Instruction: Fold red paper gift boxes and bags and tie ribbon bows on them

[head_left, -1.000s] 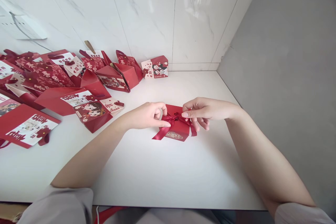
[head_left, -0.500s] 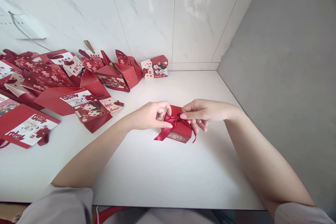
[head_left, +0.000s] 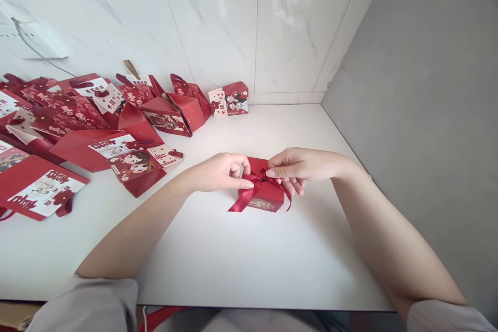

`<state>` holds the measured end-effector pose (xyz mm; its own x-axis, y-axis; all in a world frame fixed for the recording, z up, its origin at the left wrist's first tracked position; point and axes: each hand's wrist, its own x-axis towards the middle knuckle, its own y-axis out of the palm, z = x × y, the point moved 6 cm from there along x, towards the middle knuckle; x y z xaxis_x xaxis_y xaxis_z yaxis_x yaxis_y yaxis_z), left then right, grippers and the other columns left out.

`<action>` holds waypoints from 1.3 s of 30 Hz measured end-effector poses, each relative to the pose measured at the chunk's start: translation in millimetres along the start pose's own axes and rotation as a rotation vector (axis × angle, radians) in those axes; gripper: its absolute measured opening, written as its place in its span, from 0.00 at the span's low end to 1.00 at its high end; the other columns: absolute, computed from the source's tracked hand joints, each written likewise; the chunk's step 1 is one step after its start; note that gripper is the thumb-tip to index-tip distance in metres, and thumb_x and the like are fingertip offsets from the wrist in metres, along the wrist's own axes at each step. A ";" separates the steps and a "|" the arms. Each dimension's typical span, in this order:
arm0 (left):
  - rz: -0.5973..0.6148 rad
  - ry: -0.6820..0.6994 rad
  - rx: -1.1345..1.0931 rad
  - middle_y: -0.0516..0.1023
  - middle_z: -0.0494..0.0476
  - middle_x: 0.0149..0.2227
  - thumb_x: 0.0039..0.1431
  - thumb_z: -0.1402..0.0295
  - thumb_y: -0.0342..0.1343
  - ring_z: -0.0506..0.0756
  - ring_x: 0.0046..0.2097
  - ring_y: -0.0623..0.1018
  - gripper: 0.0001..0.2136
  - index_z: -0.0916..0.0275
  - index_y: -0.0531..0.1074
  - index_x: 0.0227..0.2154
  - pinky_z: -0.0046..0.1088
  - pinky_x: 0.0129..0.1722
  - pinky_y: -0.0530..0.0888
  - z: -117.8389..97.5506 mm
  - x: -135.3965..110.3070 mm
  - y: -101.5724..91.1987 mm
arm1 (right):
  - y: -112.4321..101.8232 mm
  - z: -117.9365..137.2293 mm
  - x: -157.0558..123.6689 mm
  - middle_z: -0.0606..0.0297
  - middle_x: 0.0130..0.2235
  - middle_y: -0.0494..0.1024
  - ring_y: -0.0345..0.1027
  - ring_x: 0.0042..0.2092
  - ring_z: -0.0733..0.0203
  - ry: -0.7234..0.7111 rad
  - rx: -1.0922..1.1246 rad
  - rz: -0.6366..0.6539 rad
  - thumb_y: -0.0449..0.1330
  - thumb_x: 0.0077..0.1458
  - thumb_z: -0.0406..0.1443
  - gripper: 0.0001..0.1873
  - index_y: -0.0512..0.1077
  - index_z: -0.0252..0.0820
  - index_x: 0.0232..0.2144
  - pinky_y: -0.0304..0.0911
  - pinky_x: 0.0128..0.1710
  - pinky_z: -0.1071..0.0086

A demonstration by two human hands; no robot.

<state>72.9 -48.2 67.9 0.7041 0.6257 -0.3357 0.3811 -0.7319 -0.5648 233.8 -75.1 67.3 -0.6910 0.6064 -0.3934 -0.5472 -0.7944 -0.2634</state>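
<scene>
A small red gift box (head_left: 267,196) lies on the white table (head_left: 233,254), tied with a red ribbon (head_left: 245,198) whose tails hang over its front and left side. My left hand (head_left: 221,171) pinches the ribbon loop at the box's left top. From the right, my right hand (head_left: 299,166) pinches the ribbon at the knot, thumb and forefinger pressed together. Both hands rest over the box top and hide part of it.
Many red gift boxes and flat, unfolded red cartons (head_left: 97,124) are piled at the back left, one small closed box (head_left: 229,99) near the tiled wall. A grey wall (head_left: 420,114) bounds the table on the right. A cable runs along the wall at far left.
The two hands have drawn slightly closer together on the ribbon, and the bow loops look pulled tighter. The box has shifted a little to the right.
</scene>
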 end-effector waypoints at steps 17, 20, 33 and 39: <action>-0.026 0.148 -0.053 0.59 0.46 0.22 0.57 0.56 0.58 0.46 0.25 0.58 0.13 0.61 0.77 0.34 0.25 0.25 0.55 -15.6 -3.4 5.5 | 8.1 10.9 -5.7 0.66 0.25 0.75 0.68 0.23 0.66 -0.039 0.008 0.016 0.56 0.59 0.45 0.16 0.64 0.40 0.26 0.62 0.24 0.73; -0.020 0.158 -0.096 0.59 0.46 0.21 0.55 0.56 0.59 0.46 0.25 0.58 0.14 0.62 0.77 0.34 0.26 0.26 0.55 -14.8 -2.4 5.0 | 6.3 7.7 -4.0 0.66 0.25 0.75 0.67 0.23 0.67 -0.024 0.003 0.008 0.56 0.59 0.45 0.16 0.64 0.40 0.26 0.62 0.23 0.73; 0.068 0.008 -0.376 0.60 0.43 0.16 0.54 0.57 0.61 0.44 0.18 0.55 0.15 0.64 0.72 0.37 0.21 0.16 0.51 -8.3 -3.7 8.0 | 0.4 4.5 -5.2 0.65 0.24 0.76 0.67 0.23 0.66 0.002 -0.069 -0.014 0.56 0.58 0.50 0.18 0.68 0.40 0.30 0.60 0.24 0.72; 0.421 -0.127 -0.293 0.75 0.49 0.20 0.56 0.59 0.59 0.44 0.12 0.59 0.13 0.62 0.67 0.38 0.19 0.11 0.53 -13.0 -16.2 30.1 | 0.5 3.3 -3.9 0.64 0.25 0.77 0.67 0.24 0.66 -0.011 -0.061 -0.010 0.56 0.57 0.52 0.21 0.67 0.40 0.29 0.60 0.24 0.72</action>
<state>80.7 -83.9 66.1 0.7615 0.2753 -0.5868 0.2447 -0.9604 -0.1329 234.6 -77.8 71.6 -0.6911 0.6140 -0.3812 -0.5245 -0.7890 -0.3200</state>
